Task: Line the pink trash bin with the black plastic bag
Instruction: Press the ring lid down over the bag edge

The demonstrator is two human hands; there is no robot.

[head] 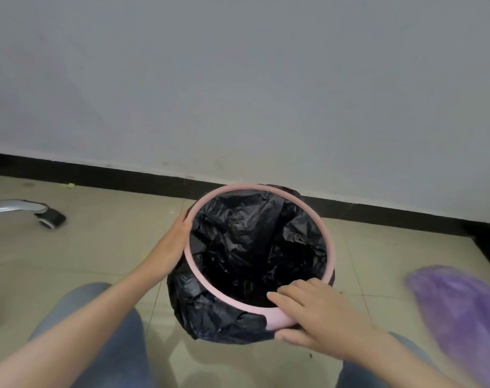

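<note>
I see the round pink plastic trash bin (pixel 277 319) on the tiled floor (pixel 103 247), crinkled black plastic bag (pixel 252 242) inside; my right hand (pixel 315 317), fingers (pixel 287 299) spread at 5 o'clock, is nearer the bunched film at 7 o'clock than my left hand (pixel 172 242), flat at 9 o'clock.

I am seeing a beige tiled floor (pixel 103 247) running up to a black skirting strip at the wall. The pink trash bin (pixel 274 317) is standing on it near the wall, with the black plastic bag (pixel 210 306) draping over its near side. A chair caster (pixel 51 219) is resting at far left. A blurred purple bag (pixel 459 312) is lying at right.
</note>
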